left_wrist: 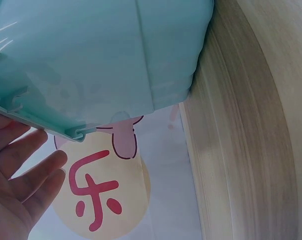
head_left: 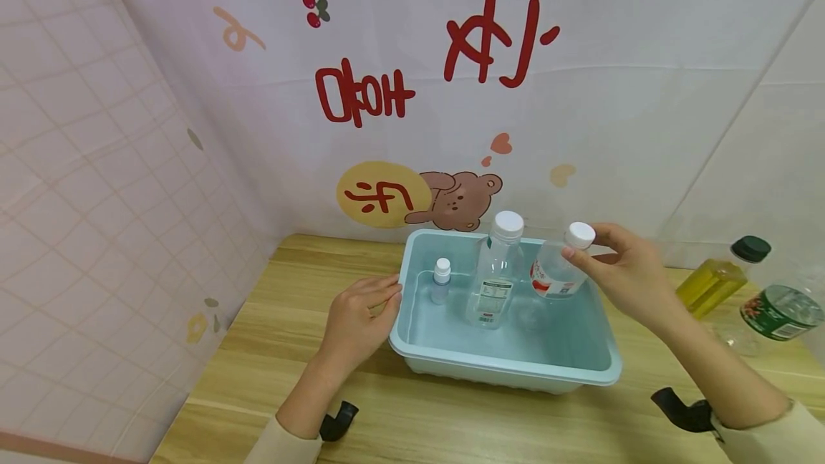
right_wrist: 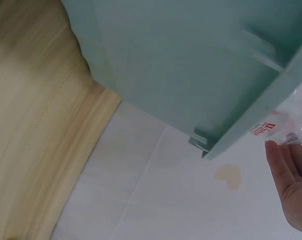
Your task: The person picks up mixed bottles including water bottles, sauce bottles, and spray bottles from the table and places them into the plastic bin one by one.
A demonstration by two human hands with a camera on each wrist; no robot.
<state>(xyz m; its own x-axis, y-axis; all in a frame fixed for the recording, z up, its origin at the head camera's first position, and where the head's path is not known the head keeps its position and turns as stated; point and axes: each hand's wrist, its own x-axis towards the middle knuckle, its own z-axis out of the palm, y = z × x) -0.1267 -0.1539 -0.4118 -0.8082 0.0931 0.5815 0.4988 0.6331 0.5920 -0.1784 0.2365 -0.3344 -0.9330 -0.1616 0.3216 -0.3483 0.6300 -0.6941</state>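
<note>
On the table sits a light blue plastic basin [head_left: 509, 360]. My left hand [head_left: 361, 317] rests at its left rim, and in the left wrist view the fingers [left_wrist: 28, 155] lie loosely extended along the rim's outer side. My right hand [head_left: 625, 271] grips a clear plastic bottle [head_left: 557, 274] with a white cap and red-and-white label near its top, tilted over the basin's right part. Red print on that bottle [right_wrist: 285, 122] shows past the rim in the right wrist view. A taller clear bottle [head_left: 496, 274] and a small white-capped bottle [head_left: 441, 281] stand inside the basin.
Right of the basin are a dark-capped bottle of yellow liquid [head_left: 712, 285] and a clear bottle with a green label [head_left: 780, 313]. A printed white cloth [head_left: 612, 127] hangs behind the wooden table [head_left: 290, 292], and a grid-patterned sheet [head_left: 97, 199] is at the left.
</note>
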